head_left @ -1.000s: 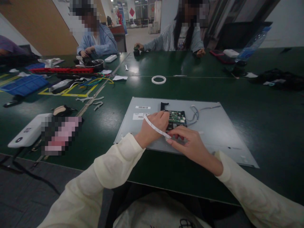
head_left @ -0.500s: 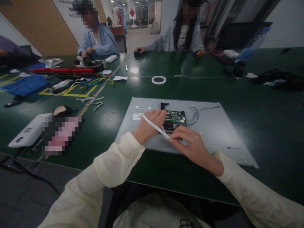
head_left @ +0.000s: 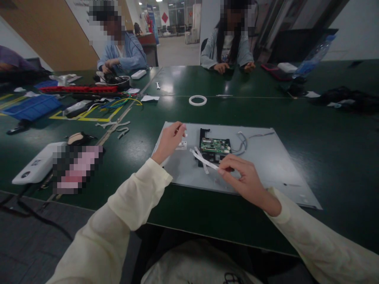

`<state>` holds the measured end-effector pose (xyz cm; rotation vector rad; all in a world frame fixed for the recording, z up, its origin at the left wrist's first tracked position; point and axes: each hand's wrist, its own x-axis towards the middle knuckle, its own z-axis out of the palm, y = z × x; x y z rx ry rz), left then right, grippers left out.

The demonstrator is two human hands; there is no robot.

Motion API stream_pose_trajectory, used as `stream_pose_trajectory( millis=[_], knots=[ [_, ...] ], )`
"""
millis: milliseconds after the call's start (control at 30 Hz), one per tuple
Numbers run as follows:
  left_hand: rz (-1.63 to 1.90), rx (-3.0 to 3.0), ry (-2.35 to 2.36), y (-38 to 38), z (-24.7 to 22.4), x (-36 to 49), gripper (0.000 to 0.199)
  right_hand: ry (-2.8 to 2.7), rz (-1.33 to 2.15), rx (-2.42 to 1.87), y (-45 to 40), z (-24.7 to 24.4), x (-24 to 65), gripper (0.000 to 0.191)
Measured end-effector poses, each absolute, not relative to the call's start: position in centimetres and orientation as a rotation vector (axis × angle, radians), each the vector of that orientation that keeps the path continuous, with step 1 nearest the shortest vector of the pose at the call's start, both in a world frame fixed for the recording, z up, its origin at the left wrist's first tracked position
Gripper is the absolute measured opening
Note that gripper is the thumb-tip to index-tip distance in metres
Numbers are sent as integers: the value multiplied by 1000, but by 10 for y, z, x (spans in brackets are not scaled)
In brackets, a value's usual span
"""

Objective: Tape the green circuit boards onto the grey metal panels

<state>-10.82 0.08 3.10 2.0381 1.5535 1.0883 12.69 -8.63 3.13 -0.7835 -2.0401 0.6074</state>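
My right hand [head_left: 243, 175] pinches the end of a white tape strip [head_left: 209, 162] between thumb and fingertips. A second white strip crosses it, and both hang over the lower edge of a green circuit board [head_left: 215, 145] in a black bracket [head_left: 203, 135]. The board sits on a large grey metal panel [head_left: 260, 157] lying on the table. Above the panel's left part, my left hand [head_left: 171, 141] has thumb and fingers drawn together. A small white bit shows by its fingertips, too small to name. Part of a white label [head_left: 181, 146] shows beside that hand.
A roll of white tape [head_left: 197, 100] lies beyond the panel, with a small wrench [head_left: 158, 85] farther back. Grey cables [head_left: 242, 142] run from the board. To the left are a white power bank [head_left: 38, 162], a blue tray [head_left: 32, 107] and wires. Two people sit opposite.
My left hand has moved left and up, away from the strip, which now hangs from my right hand. My right hand shifted slightly right. The person opposite drew one hand in.
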Motion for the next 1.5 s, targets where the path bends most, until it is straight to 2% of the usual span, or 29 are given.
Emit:
stream_pose_trajectory(
  millis=[133, 367, 600, 867, 1100, 1500],
  knots=[
    [896, 1943, 1129, -9, 41, -102, 47, -2023, 617, -850, -83, 30, 130, 15],
    [685, 2166, 891, -22, 45, -92, 29, -1994, 563, -952, -78, 30, 136, 18],
    [816, 2115, 1001, -15, 37, -88, 30, -1945, 535, -1143, -58, 40, 137, 21],
    [998, 2160, 1277, 23, 17, -83, 38, -1944, 569, -1478, 13, 44, 128, 32],
    [939, 2359, 1507, 42, -7, -80, 34, -2015, 546, -1618, 38, 23, 120, 28],
    [784, 2463, 1635, 37, -10, -74, 26, -2084, 359, -1690, 42, 4, 120, 25]
  ],
)
